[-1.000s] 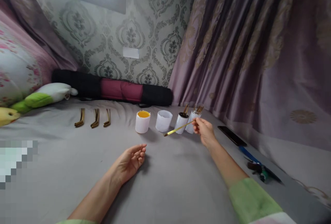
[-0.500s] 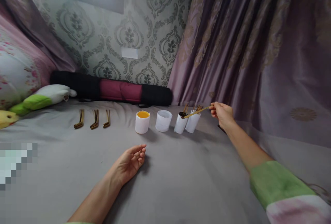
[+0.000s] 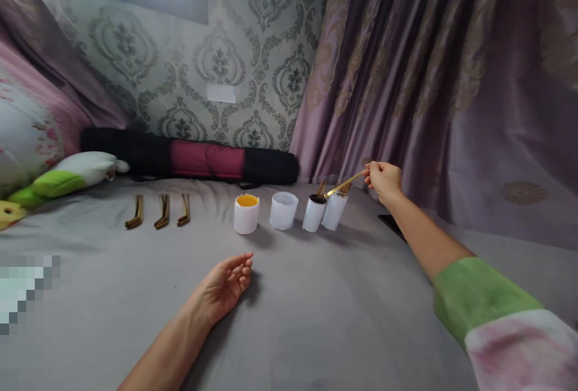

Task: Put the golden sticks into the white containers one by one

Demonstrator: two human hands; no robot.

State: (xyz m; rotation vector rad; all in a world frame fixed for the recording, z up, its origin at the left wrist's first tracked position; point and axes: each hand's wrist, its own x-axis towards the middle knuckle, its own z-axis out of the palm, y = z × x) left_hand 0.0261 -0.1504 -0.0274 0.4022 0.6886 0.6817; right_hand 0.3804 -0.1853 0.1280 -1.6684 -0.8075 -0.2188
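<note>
My right hand (image 3: 383, 181) pinches the end of a thin golden stick (image 3: 345, 183). The stick slants down leftward, and its flattened tip is at the mouth of a narrow white container (image 3: 315, 216) with a dark inside and thin sticks standing in it. A second narrow white container (image 3: 334, 213), also holding sticks, stands close behind to the right. Palm up on the grey sheet lies my left hand (image 3: 228, 285), fingers loosely curled and holding nothing. Beyond it are a white tub (image 3: 246, 220) with yellow inside and a translucent white tub (image 3: 283, 216).
Three groups of bent bronze-coloured sticks (image 3: 161, 210) lie to the left. A black and maroon roll (image 3: 208, 159) runs along the wall. Plush toys (image 3: 67, 180) sit at far left. A dark flat object (image 3: 392, 224) lies partly behind my right forearm, near the purple curtain (image 3: 406, 78).
My right hand has moved slightly up and left. The stick's tip went from overhanging the narrow container's front to its right rim. My left hand stays in place.
</note>
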